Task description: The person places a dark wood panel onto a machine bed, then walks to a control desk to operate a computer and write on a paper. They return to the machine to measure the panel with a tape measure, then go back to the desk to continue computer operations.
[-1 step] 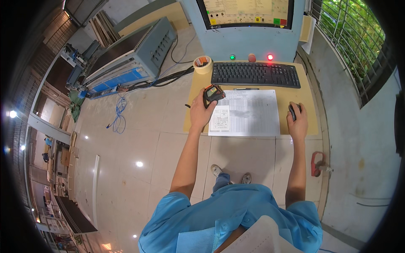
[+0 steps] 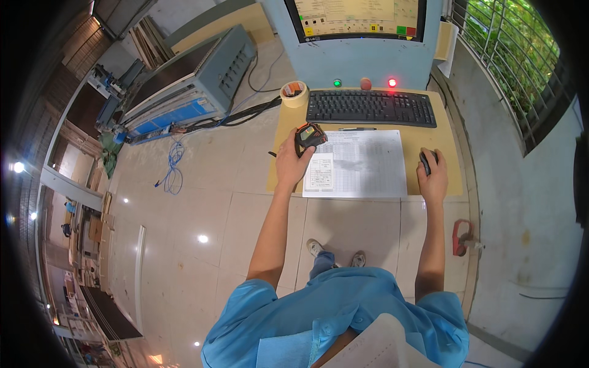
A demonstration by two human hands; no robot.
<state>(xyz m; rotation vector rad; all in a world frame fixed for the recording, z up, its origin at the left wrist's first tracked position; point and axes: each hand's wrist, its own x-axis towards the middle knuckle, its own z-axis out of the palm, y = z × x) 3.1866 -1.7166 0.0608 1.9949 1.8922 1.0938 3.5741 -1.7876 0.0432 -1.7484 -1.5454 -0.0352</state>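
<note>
My left hand [image 2: 288, 165] is closed around a black and orange tape measure [image 2: 311, 136], at the left edge of a printed sheet [image 2: 377, 175]. A smaller printed slip [image 2: 320, 173] lies on that sheet, just right of my left wrist. On the right side of the tan desk [image 2: 451, 178], my right hand [image 2: 435, 180] rests over a dark computer mouse [image 2: 426, 161], fingers curved on it. A pen [image 2: 357, 129] lies along the sheet's far edge. Beyond it is a black keyboard [image 2: 371, 108].
A roll of tape [image 2: 294, 95] stands left of the keyboard. Behind the desk rises a pale blue cabinet [image 2: 343, 61] with a monitor [image 2: 362, 18] and a lit red button [image 2: 392, 83]. A large grey machine [image 2: 215, 76] stands far left, blue cable [image 2: 175, 162] on the floor near it.
</note>
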